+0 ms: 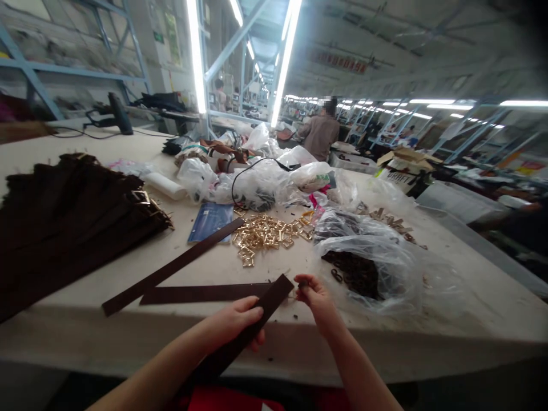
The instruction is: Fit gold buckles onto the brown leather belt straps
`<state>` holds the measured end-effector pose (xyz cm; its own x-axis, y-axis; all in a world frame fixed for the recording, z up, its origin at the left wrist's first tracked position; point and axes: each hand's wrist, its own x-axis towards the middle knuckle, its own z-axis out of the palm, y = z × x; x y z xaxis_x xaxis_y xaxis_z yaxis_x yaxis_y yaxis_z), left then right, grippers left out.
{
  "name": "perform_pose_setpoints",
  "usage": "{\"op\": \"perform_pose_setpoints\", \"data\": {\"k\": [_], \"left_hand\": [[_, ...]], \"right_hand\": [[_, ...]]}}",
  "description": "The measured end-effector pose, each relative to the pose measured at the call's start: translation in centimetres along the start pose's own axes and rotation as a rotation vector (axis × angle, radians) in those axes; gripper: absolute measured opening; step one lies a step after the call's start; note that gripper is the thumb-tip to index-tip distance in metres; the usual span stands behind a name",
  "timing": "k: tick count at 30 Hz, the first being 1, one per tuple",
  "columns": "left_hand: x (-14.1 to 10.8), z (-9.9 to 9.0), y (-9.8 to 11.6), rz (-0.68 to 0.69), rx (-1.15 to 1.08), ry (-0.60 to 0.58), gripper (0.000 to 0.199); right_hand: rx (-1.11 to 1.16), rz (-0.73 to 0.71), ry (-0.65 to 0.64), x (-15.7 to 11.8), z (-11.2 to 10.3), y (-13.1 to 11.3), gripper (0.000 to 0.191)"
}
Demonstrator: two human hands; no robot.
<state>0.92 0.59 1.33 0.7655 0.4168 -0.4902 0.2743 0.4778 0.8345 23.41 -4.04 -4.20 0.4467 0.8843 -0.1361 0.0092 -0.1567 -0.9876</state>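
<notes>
My left hand (246,322) is wrapped round a dark brown strap (274,294), which slants up to the right over the table's front edge. Just right of the strap's upper end, my right hand (312,294) pinches a small dark piece (303,283). Two more brown straps lie on the table, one flat behind my left hand (192,293) and one slanting (171,268) toward a pile of gold metal buckles (268,231). An open clear plastic bag (398,274) at the right holds small dark loops (353,274).
A large stack of dark brown pieces (72,222) covers the table's left side. Behind the buckles are a blue packet (209,222) and several plastic bags (257,180). A black stand-like object (120,114) is at the back left. A person (321,134) is beyond the table.
</notes>
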Motion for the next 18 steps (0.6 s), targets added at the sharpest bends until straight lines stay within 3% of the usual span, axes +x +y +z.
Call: {"op": "perform_pose_setpoints", "data": {"k": [3,8,13,18], "left_hand": [[0.0,-0.2,0.0,-0.030,-0.064,0.036,0.037],[0.5,-0.4,-0.9,-0.065,-0.089,0.019,0.036],[1.0,-0.2,-1.7,-0.087,-0.033,-0.024,0.039],[1.0,-0.1,-1.6,-0.058,-0.024,0.001,0.040]], "right_hand": [[0.391,0.184,-0.092,-1.5,2.0,-0.8,0.032],[0.630,0.354,-0.251,-2.1,2.7,-1.5,0.029],[0.648,0.384,-0.173,-1.6,2.5,-1.0,0.024],[0.653,0.271,-0.051,-1.6,2.7,-0.5,0.023]]}}
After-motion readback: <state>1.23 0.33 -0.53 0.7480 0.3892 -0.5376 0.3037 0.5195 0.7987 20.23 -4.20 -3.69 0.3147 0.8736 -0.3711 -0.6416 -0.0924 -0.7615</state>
